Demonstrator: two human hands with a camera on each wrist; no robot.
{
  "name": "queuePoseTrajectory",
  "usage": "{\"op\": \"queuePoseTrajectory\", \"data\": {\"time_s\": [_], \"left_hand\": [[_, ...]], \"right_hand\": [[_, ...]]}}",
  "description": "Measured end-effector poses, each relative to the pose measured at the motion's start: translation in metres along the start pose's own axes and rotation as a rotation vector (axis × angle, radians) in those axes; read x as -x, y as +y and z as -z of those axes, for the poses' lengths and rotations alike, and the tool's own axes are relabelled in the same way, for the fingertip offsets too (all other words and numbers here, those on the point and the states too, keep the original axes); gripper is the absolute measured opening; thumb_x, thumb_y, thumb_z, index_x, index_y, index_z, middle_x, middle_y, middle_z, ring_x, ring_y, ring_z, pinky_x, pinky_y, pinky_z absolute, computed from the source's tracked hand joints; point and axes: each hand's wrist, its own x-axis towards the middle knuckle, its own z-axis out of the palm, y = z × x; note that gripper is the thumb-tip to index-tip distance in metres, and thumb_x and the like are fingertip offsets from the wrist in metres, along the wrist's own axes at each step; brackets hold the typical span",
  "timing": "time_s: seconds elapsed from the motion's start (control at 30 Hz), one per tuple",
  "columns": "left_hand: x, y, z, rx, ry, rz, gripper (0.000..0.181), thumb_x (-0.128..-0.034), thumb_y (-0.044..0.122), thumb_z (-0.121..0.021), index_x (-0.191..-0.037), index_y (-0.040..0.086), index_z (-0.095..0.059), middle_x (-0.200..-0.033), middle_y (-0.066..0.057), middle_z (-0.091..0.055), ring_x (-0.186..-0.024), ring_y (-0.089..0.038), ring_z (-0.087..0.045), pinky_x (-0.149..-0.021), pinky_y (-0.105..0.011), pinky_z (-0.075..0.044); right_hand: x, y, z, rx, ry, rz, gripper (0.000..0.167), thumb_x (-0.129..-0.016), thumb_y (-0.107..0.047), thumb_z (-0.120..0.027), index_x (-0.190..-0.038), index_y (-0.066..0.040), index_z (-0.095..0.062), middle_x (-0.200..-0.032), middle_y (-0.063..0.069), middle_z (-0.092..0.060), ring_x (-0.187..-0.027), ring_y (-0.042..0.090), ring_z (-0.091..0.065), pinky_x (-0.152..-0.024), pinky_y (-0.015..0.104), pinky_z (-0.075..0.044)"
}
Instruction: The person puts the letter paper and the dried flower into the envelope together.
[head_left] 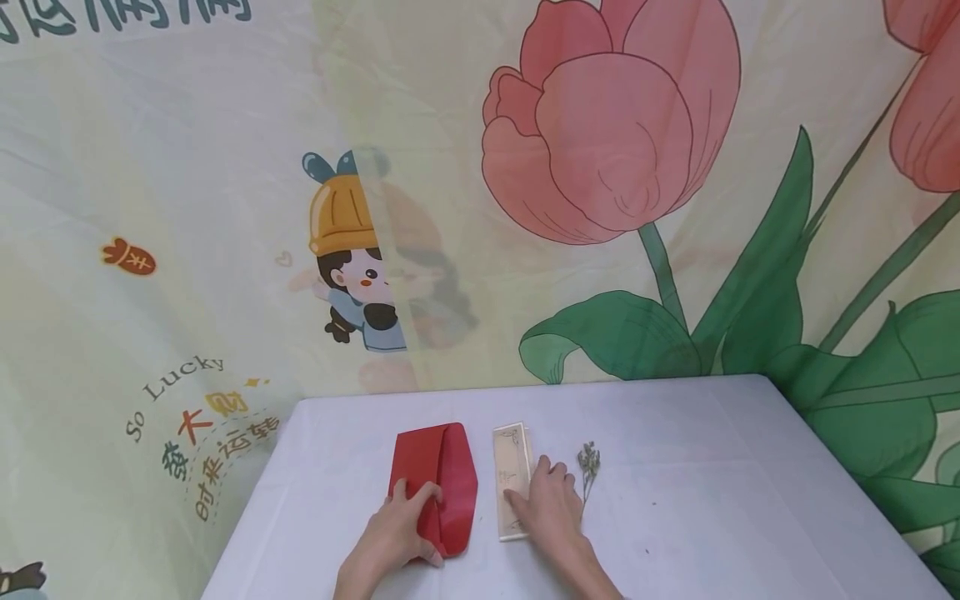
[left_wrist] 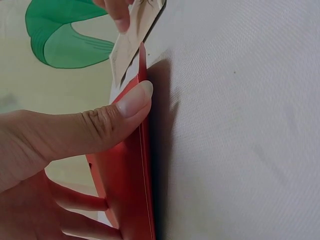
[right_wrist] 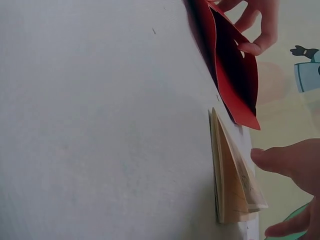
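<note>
A red envelope (head_left: 415, 457) lies on the white-covered table with its flap unfolded to the right. My left hand (head_left: 392, 533) grips it, thumb at the near edge and fingers over the upper face; the left wrist view shows the thumb (left_wrist: 117, 117) on the red edge. To its right lies a folded, cream-coloured paper (head_left: 512, 454) with fine printed lines, its layers fanned apart in the right wrist view. Over that paper's right side, my right hand (head_left: 555, 508) has thumb and fingers spread; the right wrist view shows the thumb (right_wrist: 280, 157) beside the paper, apparently not pinching it.
A small sprig of dried flowers (head_left: 589, 461) lies just right of the right hand. The white tablecloth (head_left: 712, 483) has a few dark specks. Behind the table hangs a printed cloth (head_left: 442, 100) with tulips and a cartoon figure.
</note>
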Motion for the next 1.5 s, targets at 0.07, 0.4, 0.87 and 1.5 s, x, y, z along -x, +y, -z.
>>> {"op": "queuePoseTrajectory", "data": {"time_s": [0.07, 0.4, 0.87, 1.5], "left_hand": [[-0.001, 0.0, -0.001, 0.0, -0.003, 0.007, 0.077, -0.055, 0.026, -0.102, -0.118, 0.028, -0.057, -0.131, -0.023, -0.046, -0.101, -0.038, -0.056, -0.073, -0.054, -0.061], [-0.003, -0.001, -0.002, 0.0, -0.01, 0.04, 0.078, -0.0543, 0.026, -0.102, -0.118, 0.028, -0.057, -0.133, -0.024, -0.046, -0.102, -0.04, -0.056, -0.073, -0.055, -0.061], [-0.003, -0.002, -0.002, 0.004, -0.015, 0.058, 0.08, -0.0528, 0.025, -0.102, -0.12, 0.028, -0.057, -0.139, -0.027, -0.043, -0.105, -0.044, -0.055, -0.074, -0.056, -0.061], [-0.003, -0.002, -0.002, 0.009, -0.004, 0.032, 0.077, -0.0546, 0.025, -0.102, -0.118, 0.028, -0.058, -0.134, -0.024, -0.046, -0.101, -0.039, -0.056, -0.073, -0.055, -0.061]], "right_hand": [[-0.001, -0.002, -0.002, -0.001, -0.013, -0.015, 0.082, -0.074, -0.041, -0.091, -0.121, 0.015, -0.055, -0.091, 0.023, -0.054, -0.081, 0.034, -0.057, -0.059, 0.044, -0.053], [-0.001, -0.006, -0.008, 0.032, -0.052, 0.01, 0.083, -0.07, -0.035, -0.093, -0.119, 0.019, -0.054, -0.089, 0.023, -0.052, -0.075, 0.032, -0.054, -0.053, 0.04, -0.05], [-0.003, -0.006, -0.006, -0.105, -0.117, -0.055, 0.063, -0.072, -0.026, -0.091, -0.104, 0.015, -0.056, -0.082, 0.016, -0.046, -0.068, 0.025, -0.047, -0.051, 0.035, -0.041], [-0.007, 0.002, 0.006, -0.379, -0.19, -0.126, 0.034, -0.094, -0.003, -0.061, -0.123, 0.015, -0.058, -0.083, 0.011, -0.059, -0.062, 0.018, -0.057, -0.05, 0.029, -0.048]]}}
